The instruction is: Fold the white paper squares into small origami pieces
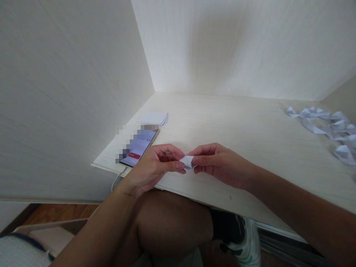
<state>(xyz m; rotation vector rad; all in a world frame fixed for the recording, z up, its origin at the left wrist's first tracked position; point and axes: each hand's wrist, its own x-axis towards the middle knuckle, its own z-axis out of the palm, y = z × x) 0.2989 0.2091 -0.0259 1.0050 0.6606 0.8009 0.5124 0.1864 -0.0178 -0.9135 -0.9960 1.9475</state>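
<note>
A small folded piece of white paper (187, 161) sits between both of my hands, just above the near edge of the pale wooden desk (222, 126). My left hand (152, 167) pinches its left side with thumb and fingers closed. On the right side, my right hand (215, 161) pinches it in the same way. Most of the paper is hidden by my fingers.
A phone (140, 147) with a lit screen lies at the desk's left edge, a cable hanging below it. A small stack of white paper squares (155, 118) lies behind the phone. Several folded white paper pieces (328, 128) are scattered at the far right. Walls enclose the desk on the left and at the back. My raised knee is below the desk edge.
</note>
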